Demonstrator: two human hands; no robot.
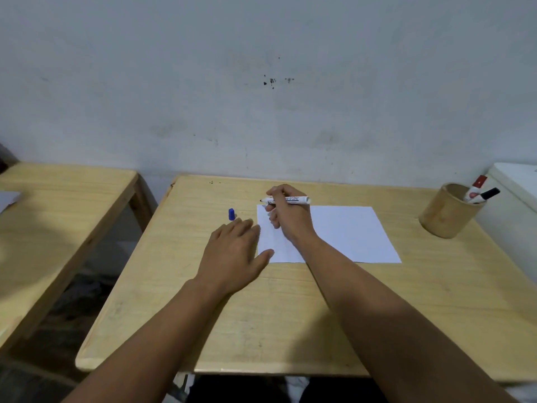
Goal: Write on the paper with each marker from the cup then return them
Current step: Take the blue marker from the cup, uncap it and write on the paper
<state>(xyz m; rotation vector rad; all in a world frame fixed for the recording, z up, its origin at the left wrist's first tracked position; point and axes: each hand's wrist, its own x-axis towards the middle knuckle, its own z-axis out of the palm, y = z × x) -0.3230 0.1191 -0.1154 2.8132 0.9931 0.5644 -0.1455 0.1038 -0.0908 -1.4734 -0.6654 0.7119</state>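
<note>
Right, right hand (286,216) grips the uncapped whiteboard marker (286,200) at the paper (345,231) corner. Left hand (236,245) lies flat and empty, thumb pinning the sheet; blue cap (231,214) parked nearby for recapping.

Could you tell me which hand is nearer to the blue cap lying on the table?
The left hand: its fingertips lie just short of the blue cap. The right hand is farther right, over the paper, with the uncapped marker in its grip.

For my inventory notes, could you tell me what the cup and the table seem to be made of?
The cup looks like bamboo or light wood, matte, with faint vertical grain on its tan wall. The table appears to be pale wood, smooth and lightly scuffed, with visible grain lines.
</note>
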